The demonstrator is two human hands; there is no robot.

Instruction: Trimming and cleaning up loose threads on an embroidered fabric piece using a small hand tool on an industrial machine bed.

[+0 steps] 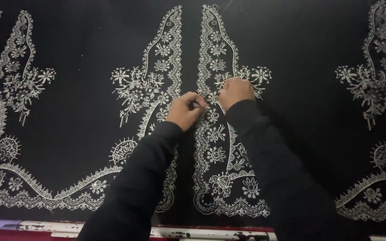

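No packages, labels, signs or screens are visible in the head view.

both dark-sleeved arms reach forward, left hand (185, 110) pinched in a grip, right hand (235, 91) curled knuckles-up beside it.
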